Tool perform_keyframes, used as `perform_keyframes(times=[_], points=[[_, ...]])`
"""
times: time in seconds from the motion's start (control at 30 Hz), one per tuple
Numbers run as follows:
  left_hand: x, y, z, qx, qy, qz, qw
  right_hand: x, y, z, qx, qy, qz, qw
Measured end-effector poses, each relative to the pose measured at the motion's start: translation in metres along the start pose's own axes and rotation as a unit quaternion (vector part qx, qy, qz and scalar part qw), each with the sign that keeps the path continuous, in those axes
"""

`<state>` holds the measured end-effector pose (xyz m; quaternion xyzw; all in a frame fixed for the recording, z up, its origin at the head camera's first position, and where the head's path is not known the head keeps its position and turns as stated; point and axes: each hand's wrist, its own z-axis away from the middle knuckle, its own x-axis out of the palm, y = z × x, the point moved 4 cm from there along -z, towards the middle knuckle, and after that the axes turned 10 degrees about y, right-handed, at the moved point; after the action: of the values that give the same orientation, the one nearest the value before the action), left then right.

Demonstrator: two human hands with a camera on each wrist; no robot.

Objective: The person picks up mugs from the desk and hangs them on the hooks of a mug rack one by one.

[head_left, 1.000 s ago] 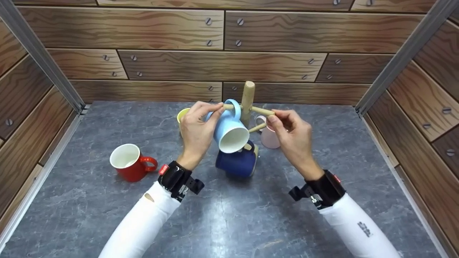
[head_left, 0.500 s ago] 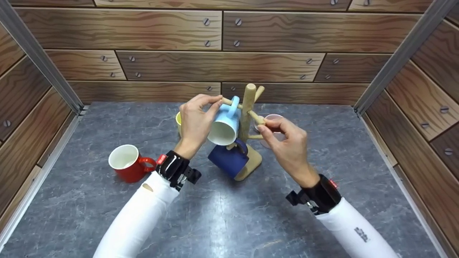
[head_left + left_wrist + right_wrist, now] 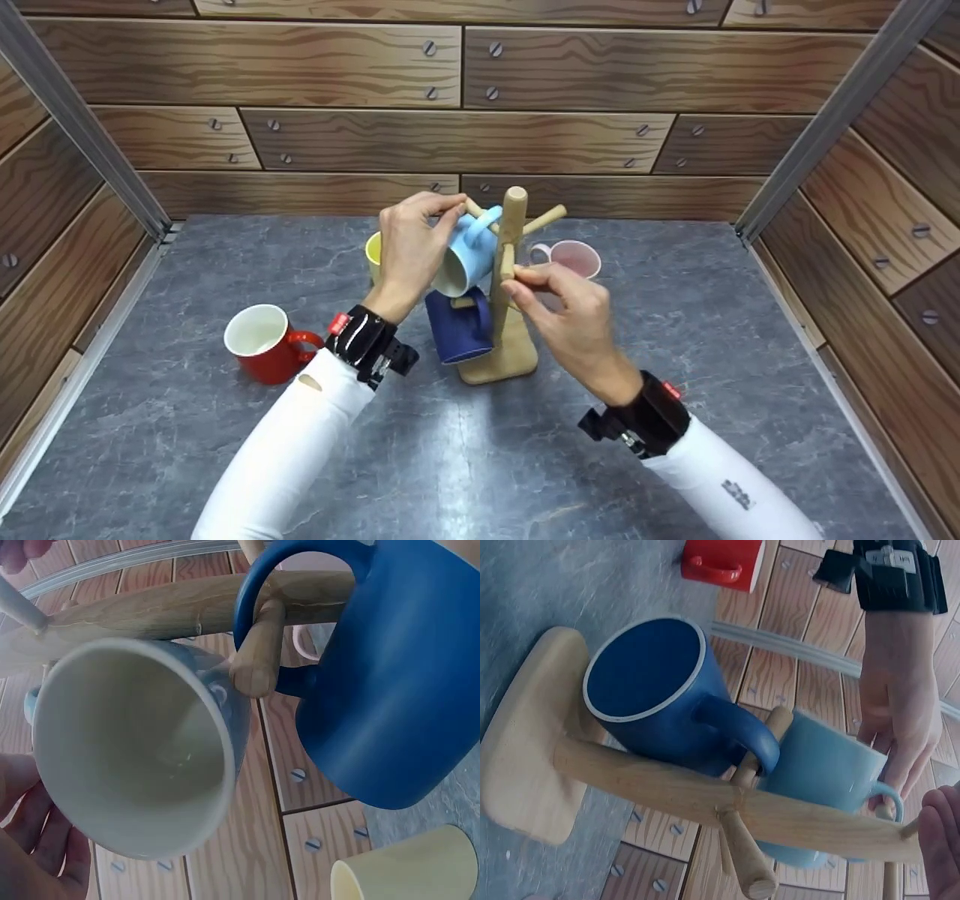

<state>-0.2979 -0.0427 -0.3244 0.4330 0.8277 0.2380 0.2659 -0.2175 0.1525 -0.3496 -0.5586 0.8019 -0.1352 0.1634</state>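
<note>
Wooden mug stand (image 3: pixel 514 225): pale, grained timber; round post, dowel pegs, flat base w/ rounded corners. Light blue mug (image 3: pixel 471 259): smooth, cylindrical, white inside, loop handle, hung on upper L peg (image 3: pixel 474 208). Dark blue mug (image 3: pixel 450 330): smooth, satin-looking, hung by handle on lower L peg (image 3: pixel 463 303). L hand (image 3: pixel 411 244) pinched outer end of upper L peg; R hand (image 3: pixel 574 319) pinched tip of near upper peg (image 3: pixel 508 259).

Also on grey marbled worktop (image 3: pixel 457 450): 1 red mug (image 3: pixel 270 352), glossy, upright, L side, well apart from stand; 1 yellow mug (image 3: pixel 373 251), far L, part-hidden by L hand; 1 pink mug (image 3: pixel 576 256), far R, part-hidden by R hand. Plank-pattern panels (image 3: pixel 300 60) lined far, L & R sides.

Stand was approx. mid-worktop, post approx. upright, base down. Near upper peg pointed to near side; 1 other upper peg (image 3: pixel 547 219) pointed far R. Light blue mug's long axis ran aslant, mouth facing near L & down. Dark blue mug hung below it, long axis steep, slightly tilted.
</note>
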Motion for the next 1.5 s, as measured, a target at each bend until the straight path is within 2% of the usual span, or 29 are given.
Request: perform_keyframes(times=[0.2, 0.37, 0.5, 0.63, 0.73, 0.87, 1.03, 1.1, 1.23, 1.37, 1.5], points=[[0.000, -0.002, 0.000, -0.002, -0.008, -0.001, 1.0000, 0.004, -0.001, 0.002, -0.001, -0.012, -0.006, 0.9999], [-0.004, -0.004, 0.001, 0.001, -0.025, 0.000, 0.9997, -0.004, 0.004, 0.002, 0.001, -0.018, -0.003, 0.9998], [-0.011, -0.009, 0.002, -0.001, -0.027, 0.006, 0.9996, -0.018, 0.018, 0.000, 0.016, -0.002, 0.024, 0.9996], [-0.022, -0.021, 0.007, -0.015, -0.032, -0.010, 0.9993, -0.034, 0.037, -0.001, 0.039, 0.009, 0.070, 0.9968], [-0.030, -0.033, 0.015, -0.039, -0.047, -0.026, 0.9978, -0.044, 0.052, 0.000, 0.058, 0.008, 0.104, 0.9929], [-0.039, -0.051, 0.029, -0.066, -0.078, -0.066, 0.9926, -0.053, 0.069, 0.002, 0.081, -0.017, 0.147, 0.9857], [-0.046, -0.070, 0.049, -0.065, -0.118, -0.122, 0.9833, -0.055, 0.087, 0.006, 0.104, -0.069, 0.184, 0.9750], [-0.049, -0.075, 0.055, -0.059, -0.124, -0.141, 0.9804, -0.054, 0.094, 0.008, 0.111, -0.086, 0.195, 0.9707], [-0.053, -0.083, 0.069, -0.063, -0.136, -0.161, 0.9754, -0.052, 0.109, 0.010, 0.118, -0.107, 0.217, 0.9631], [-0.056, -0.086, 0.082, -0.065, -0.140, -0.161, 0.9748, -0.049, 0.122, 0.010, 0.139, -0.122, 0.232, 0.9551], [-0.059, -0.087, 0.095, -0.060, -0.141, -0.161, 0.9749, -0.044, 0.136, 0.013, 0.177, -0.149, 0.252, 0.9396]])
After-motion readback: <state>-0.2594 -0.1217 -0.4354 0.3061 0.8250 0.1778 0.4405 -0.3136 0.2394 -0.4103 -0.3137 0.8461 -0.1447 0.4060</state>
